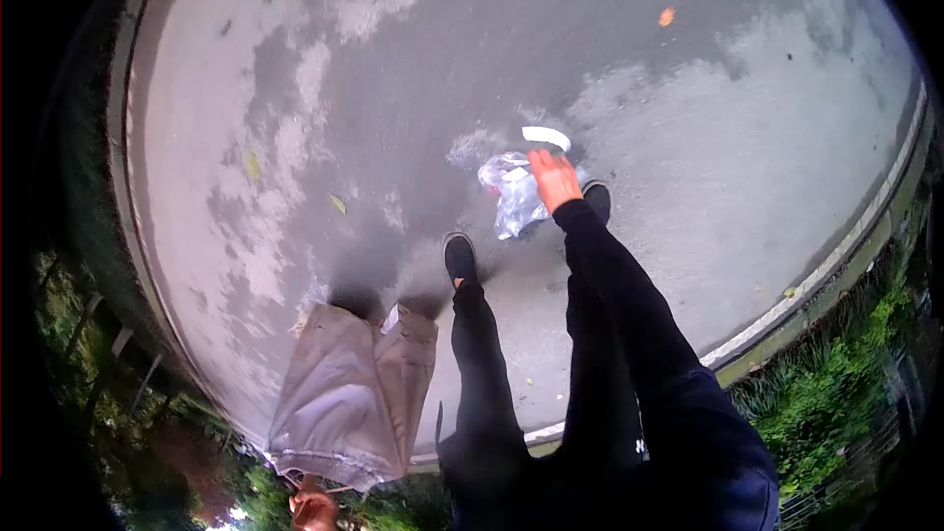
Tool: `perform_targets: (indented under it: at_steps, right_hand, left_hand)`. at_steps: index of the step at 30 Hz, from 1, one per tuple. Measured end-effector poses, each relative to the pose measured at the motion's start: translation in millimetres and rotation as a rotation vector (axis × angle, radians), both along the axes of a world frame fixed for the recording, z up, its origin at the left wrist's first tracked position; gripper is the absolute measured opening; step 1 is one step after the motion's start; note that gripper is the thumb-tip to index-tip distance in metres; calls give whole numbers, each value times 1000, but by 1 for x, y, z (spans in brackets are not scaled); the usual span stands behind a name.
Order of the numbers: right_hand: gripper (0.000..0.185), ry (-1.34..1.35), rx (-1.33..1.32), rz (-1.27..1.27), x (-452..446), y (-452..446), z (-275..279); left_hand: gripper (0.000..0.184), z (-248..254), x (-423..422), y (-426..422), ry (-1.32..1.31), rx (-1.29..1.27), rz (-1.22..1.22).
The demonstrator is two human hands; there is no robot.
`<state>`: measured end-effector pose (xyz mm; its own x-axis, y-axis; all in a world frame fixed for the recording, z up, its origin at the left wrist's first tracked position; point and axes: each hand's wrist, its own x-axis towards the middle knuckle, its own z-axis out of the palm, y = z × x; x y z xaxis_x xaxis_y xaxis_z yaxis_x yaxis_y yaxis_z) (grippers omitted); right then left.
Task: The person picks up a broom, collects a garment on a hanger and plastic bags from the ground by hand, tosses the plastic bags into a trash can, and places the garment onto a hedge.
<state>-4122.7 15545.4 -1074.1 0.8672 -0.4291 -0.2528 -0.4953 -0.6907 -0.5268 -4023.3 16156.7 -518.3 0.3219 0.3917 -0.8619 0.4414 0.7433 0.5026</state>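
My right hand (556, 180) is low over the pavement, fingers stretched out, at the right edge of a clear crumpled plastic bag (518, 206). Just beyond its fingertips lies a curved white strip (546, 137). Whether the fingers touch the plastic is not clear. At the lower left, my left hand (313, 508) is closed on the top of a large greyish-brown sack (337, 398), which hangs beside my left leg. A second part of similar material (405, 359), with a small white patch at its end, adjoins the sack.
My dark shoes (459, 259) stand on grey, patchy pavement (688, 167). An orange leaf (667, 17) and a few small leaves lie scattered about. A pale kerb (787, 307) curves around the pavement, with green plants (816, 403) beyond it.
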Motion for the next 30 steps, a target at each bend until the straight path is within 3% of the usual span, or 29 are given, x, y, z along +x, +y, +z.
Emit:
perform_targets:
  at_steps: [1, 3, 7, 12, 16, 17, 21, 24, 27, 29, 30]
  right_hand:
    - [31, -55, 13, -79, -17, -21, 28]
    - [38, -111, -17, -269, -52, -63, 91]
    - [36, -117, -51, -538, -150, -156, 187]
    - [42, -142, -226, -776, -299, -281, 258]
    - [38, 119, -245, -929, -402, -373, 304]
    - [38, 111, -246, -982, -414, -390, 336]
    - [41, 464, -319, -1092, -508, -461, 371]
    - [40, 565, -339, -1276, -543, -516, 415]
    - [41, 755, -341, -1422, -565, -552, 453]
    - [37, 780, -321, -1516, -562, -584, 468]
    - [35, 821, -340, -1540, -553, -598, 480]
  left_hand:
    - [14, 3, 0, -25, -20, -33, 15]
    - [19, 19, -1, -12, -48, 276, -284]
    - [19, 56, 25, -136, -50, 208, -26]
    - [17, 73, 70, -287, -64, 55, -20]
    - [14, 99, 135, -423, 56, -296, 112]
    - [13, 108, 148, -465, 80, -363, 116]
    - [11, 192, 162, -710, -271, -161, -185]
    - [9, 248, 191, -886, -333, -291, -133]
    - [6, 298, 210, -1047, -390, -459, -233]
    - [9, 323, 226, -1130, -478, -441, -372]
    - [16, 346, 220, -1188, -479, -529, -328]
